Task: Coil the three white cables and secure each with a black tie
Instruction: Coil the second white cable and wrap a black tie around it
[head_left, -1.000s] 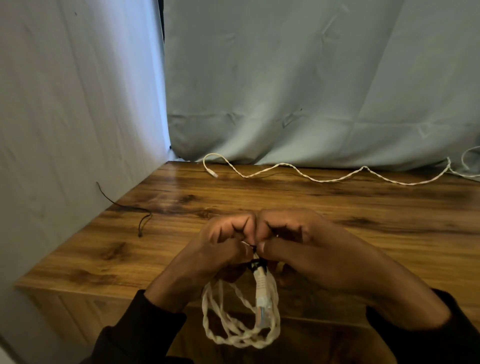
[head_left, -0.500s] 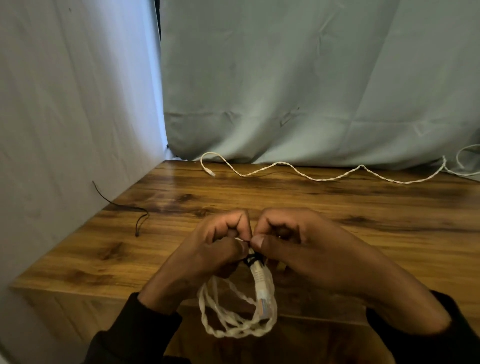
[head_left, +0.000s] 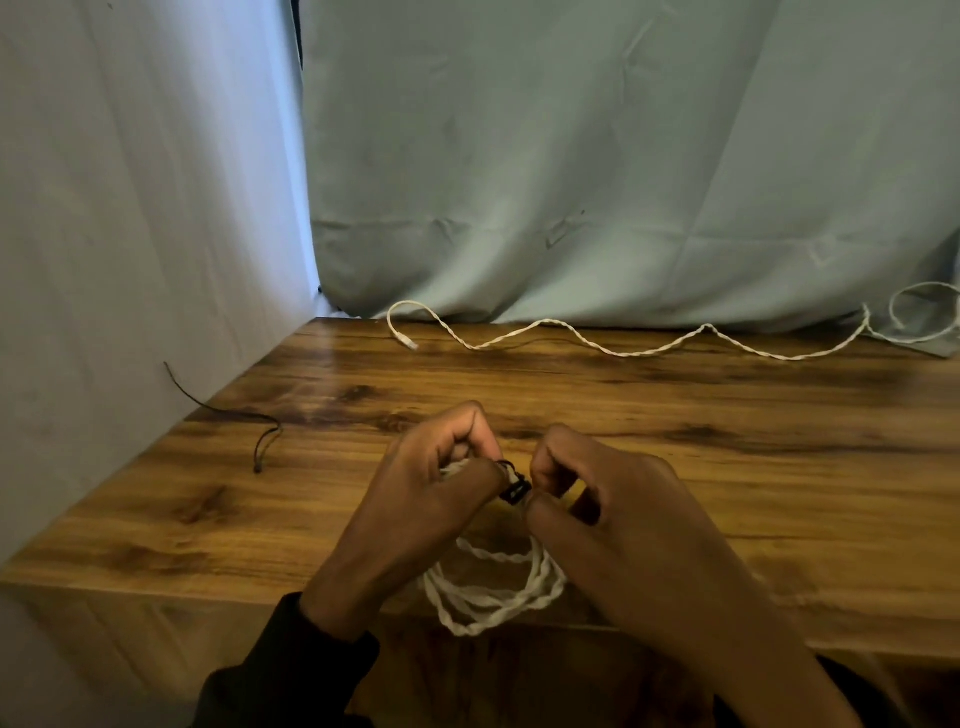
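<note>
A coiled white twisted cable (head_left: 493, 597) hangs in loops between my two hands over the near edge of the wooden table (head_left: 727, 415). My left hand (head_left: 431, 493) grips the top of the coil with curled fingers. A black tie (head_left: 514, 486) wraps the coil's top between the hands. My right hand (head_left: 613, 514) pinches at the tie with thumb and fingertip. A second white cable (head_left: 623, 351) lies stretched in waves along the table's back edge, and a loop of white cable (head_left: 924, 312) shows at the far right.
A loose black tie (head_left: 260, 431) lies at the table's left side against the white cloth wall (head_left: 130, 260). A pale blue-grey curtain (head_left: 623, 182) hangs behind the table. Dark sleeves cover both forearms.
My hands have moved slightly apart, exposing the black tie between them. The coil's loops have lifted and turned, and the white plug that hung in front is hidden.
</note>
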